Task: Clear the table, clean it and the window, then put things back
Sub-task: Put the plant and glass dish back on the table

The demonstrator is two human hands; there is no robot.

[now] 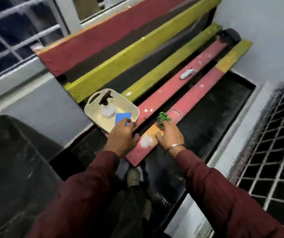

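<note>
A slatted table (189, 93) of red and yellow planks runs away from me. At its near left end stands a cream plastic basket (93, 107) holding a spray bottle (107, 107) with a black trigger head. My left hand (122, 138) pinches a blue cloth (122, 117) at the basket's near edge. My right hand (170, 134) rests on the near red plank, its fingertips around a small green leafy object (162, 119). A small grey object (186, 74) lies farther along a red plank. A barred window (8, 40) is at the far left.
A white metal grille (266, 152) stands at the right beside a white wall (266, 31). A dark bulky shape (14, 169) fills the lower left. A black floor tray (215, 117) lies under the table. My foot (133, 177) shows below the planks.
</note>
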